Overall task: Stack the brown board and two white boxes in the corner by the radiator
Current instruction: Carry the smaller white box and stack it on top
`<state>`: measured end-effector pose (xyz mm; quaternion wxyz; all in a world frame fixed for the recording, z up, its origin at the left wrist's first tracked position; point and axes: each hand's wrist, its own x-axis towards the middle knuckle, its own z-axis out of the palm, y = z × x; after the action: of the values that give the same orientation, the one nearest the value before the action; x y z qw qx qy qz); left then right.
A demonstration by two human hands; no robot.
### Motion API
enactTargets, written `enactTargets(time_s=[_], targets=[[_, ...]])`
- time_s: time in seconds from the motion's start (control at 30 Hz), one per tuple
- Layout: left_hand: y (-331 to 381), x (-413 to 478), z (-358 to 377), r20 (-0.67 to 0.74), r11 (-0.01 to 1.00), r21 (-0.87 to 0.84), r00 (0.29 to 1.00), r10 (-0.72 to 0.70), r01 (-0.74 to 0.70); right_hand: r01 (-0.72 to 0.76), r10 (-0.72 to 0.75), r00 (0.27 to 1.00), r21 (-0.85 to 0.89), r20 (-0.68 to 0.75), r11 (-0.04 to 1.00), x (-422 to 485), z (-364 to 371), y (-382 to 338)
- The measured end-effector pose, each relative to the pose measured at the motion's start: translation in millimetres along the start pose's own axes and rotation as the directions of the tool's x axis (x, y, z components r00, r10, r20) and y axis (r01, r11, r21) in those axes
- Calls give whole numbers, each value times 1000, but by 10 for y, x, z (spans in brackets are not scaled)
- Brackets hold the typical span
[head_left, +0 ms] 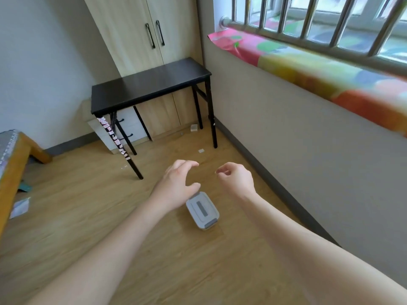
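Observation:
A small white and grey lidded box (203,210) lies flat on the wooden floor, a short way out from the wall under the window. My left hand (178,180) hovers just above its far end, fingers spread and curved, holding nothing. My right hand (236,178) hangs to the right of it, fingers loosely curled and empty. No brown board, second white box or radiator shows in view.
A black folding table (149,84) stands ahead before a light wooden wardrobe (141,34). A white drawer unit (130,130) leans beneath the table. A bed frame corner (15,164) is at left. A colourful cloth (308,71) covers the barred window's sill.

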<state>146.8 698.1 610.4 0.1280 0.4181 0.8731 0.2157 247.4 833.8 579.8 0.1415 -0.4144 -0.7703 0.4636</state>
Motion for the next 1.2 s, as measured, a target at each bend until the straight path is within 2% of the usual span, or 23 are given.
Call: enactTargets(time_s=[0.13, 0.37, 0.47, 0.6, 0.73, 0.93, 1.03, 1.2], targets=[[-151, 507, -26, 25, 1000, -7, 1000, 2, -2, -15, 15, 1000, 4, -20, 1000, 414, 63, -43], [-604, 1658, -139, 144, 988, 33, 979, 145, -152, -105, 112, 981, 52, -158, 993, 1290, 181, -100], [-810, 2312, -175, 206, 971, 41, 953, 224, -237, -196, 219, 943, 116, -250, 974, 1688, 350, -141], [-1156, 3199, -248, 305, 934, 19, 892, 334, -356, -357, 415, 863, 235, -288, 904, 2231, 770, -325], [-1421, 3904, -150, 380, 915, -20, 844, 379, -402, -435, 531, 783, 327, -323, 839, 2755, 1121, -437], [-1695, 4369, 607, 505, 900, -117, 755, 417, -419, -540, 673, 632, 404, -384, 738, 3095, 1599, -85], [-1888, 4436, 1127, 533, 912, -162, 744, 403, -377, -596, 733, 556, 426, -392, 681, 3201, 1810, 343], [-2500, 4540, 1979, 600, 955, -140, 746, 291, -260, -684, 791, 516, 397, -328, 612, 3330, 2433, 1130]])
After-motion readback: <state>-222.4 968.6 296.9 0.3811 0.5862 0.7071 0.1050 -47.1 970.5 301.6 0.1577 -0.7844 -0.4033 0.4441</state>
